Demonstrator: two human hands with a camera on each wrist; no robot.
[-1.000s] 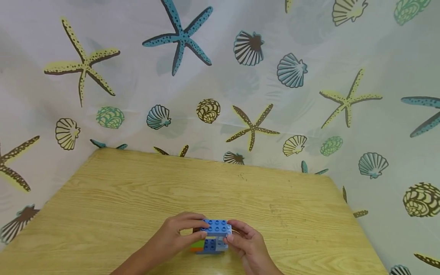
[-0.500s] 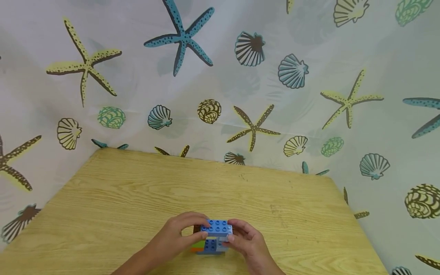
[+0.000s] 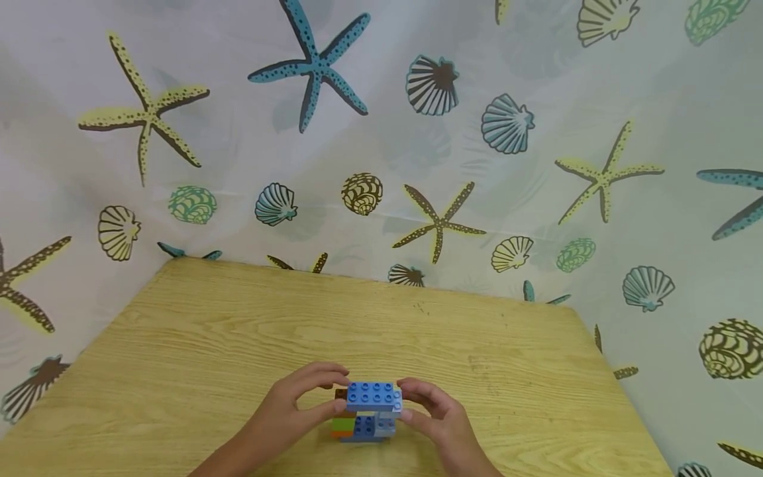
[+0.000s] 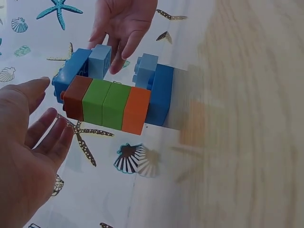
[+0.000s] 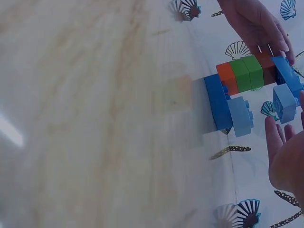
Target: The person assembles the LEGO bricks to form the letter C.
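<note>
A stack of toy building bricks stands on the table between my hands. Its base is a blue brick (image 4: 161,95). At one end rise an orange brick (image 4: 136,110), two green bricks (image 4: 107,102) and a brown brick (image 4: 77,97). A long blue brick (image 3: 369,394) bridges the top, with a light blue brick (image 5: 284,103) under its right end. Another light blue brick (image 5: 241,115) sits on the base, a gap between the two. My left hand (image 3: 292,404), fingers spread, is just left of the stack. Close to its right side is my right hand (image 3: 438,417), fingers loosely bent, holding nothing.
The wood-grain table (image 3: 268,318) extends behind and to both sides of the stack. A white cloth (image 3: 381,132) printed with starfish and shells hangs along its back and sides.
Both hands have let go of the upper bricks. The left hand has drawn back to the left, the right hand slightly to the right. The stack stays standing.
</note>
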